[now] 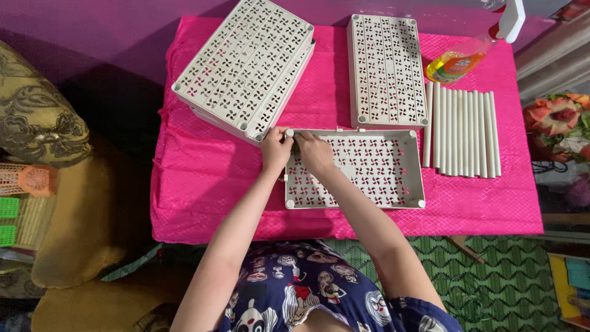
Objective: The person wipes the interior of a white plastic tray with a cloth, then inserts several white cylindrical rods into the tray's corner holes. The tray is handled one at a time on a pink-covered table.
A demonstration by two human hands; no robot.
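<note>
Tray (369, 169) lies long-axis sideways; both hands' fingers (289, 142) pinch its far-left corner.

A: What carries everything?
B: A table under a pink cloth (203, 166).
A: And what lies on it?
B: Stacked perforated trays (243, 64), another tray (386, 71), an upturned tray (369, 169), white tubes (462, 132), a spray bottle (470, 52).

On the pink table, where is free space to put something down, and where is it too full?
Free: the left part of the pink cloth, below the stacked trays and left of the near tray both hands hold; also the front strip before that tray. Crowded: the far side, where the upright tray, spray bottle and white tubes lie close together.
</note>
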